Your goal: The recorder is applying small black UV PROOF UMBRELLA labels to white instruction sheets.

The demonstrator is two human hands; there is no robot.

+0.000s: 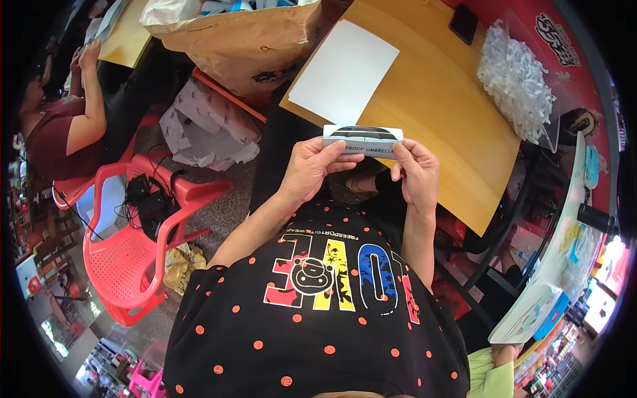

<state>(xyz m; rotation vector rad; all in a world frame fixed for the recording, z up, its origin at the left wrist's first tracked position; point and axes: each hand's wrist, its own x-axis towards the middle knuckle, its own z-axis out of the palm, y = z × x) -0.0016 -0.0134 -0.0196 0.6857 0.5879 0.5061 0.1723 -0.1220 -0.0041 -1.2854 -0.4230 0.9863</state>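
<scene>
I hold a small white printed card [363, 140] with a dark arc on it between both hands, in front of my chest and just off the near edge of a wooden table [438, 106]. My left hand [312, 167] pinches the card's left end with thumb and fingers. My right hand [415, 171] pinches its right end. A blank white sheet [344, 71] lies on the table just beyond the card.
A pile of white strips [516, 78] and a clear plastic sheet sit at the table's right. A dark phone [463, 23] lies at the far edge. A brown paper sack [245, 40], crumpled paper [206, 129], red plastic chairs [133, 245] and a seated person [60, 126] are to the left.
</scene>
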